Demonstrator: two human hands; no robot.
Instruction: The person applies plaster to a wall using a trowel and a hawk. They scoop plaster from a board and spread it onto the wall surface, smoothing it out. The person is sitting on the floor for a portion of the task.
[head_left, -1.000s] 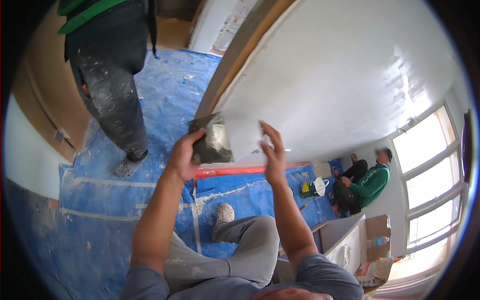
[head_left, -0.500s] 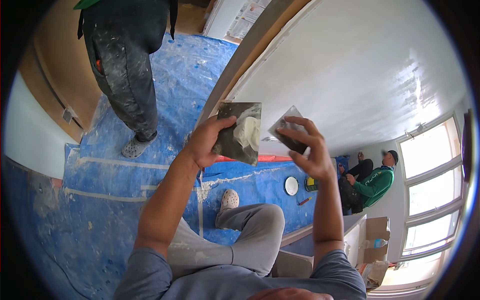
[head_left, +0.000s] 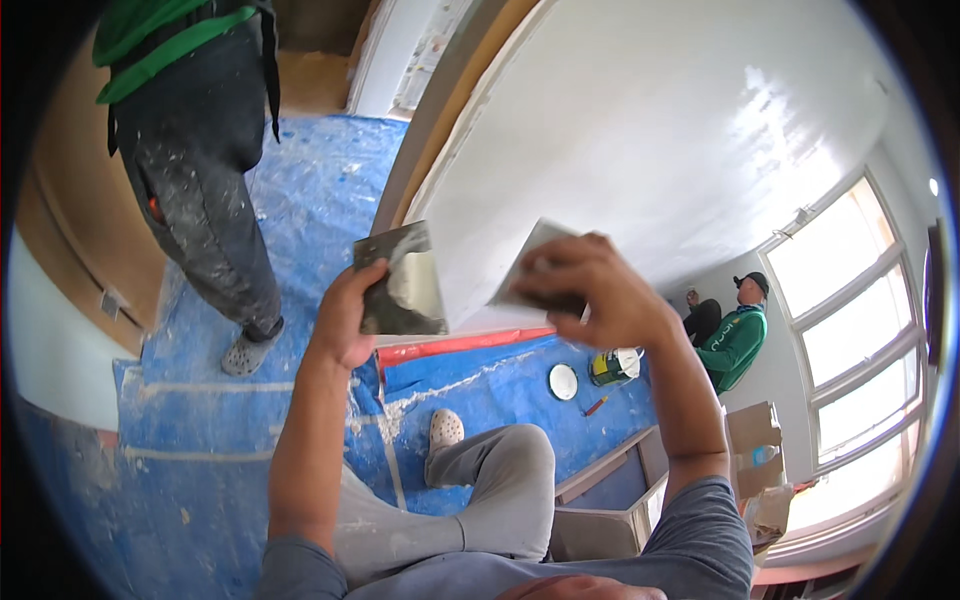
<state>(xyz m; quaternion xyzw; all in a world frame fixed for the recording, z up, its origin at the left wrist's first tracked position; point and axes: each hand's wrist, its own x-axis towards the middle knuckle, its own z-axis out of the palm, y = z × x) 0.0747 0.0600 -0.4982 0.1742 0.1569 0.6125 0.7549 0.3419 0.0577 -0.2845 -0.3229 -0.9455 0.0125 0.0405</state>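
My left hand (head_left: 343, 318) grips a flat, dark metal scraper plate (head_left: 378, 314), thumb over its face. On that plate lies a thick lump of off-white putty (head_left: 412, 282). To the right, my right hand (head_left: 612, 283) is closed around a second flat metal scraper (head_left: 533, 247), slightly blurred, its fingers spread across the blade. The two scrapers are apart. Behind them rises a white wall (head_left: 620, 130), with shiny, wet-looking patches toward the window side.
Blue sheeting (head_left: 320, 180) covers the floor. One person (head_left: 200, 180) stands at left; another in green (head_left: 737, 345) is near the window (head_left: 835, 270). A paint can (head_left: 607, 367), a round white lid (head_left: 563, 381) and an open box-like cabinet (head_left: 610, 520) are at right.
My right hand has turned, with its fingers now more over the scraper. The left scraper appears further left and a little lower. The view has shifted; the person in green now appears more upright.
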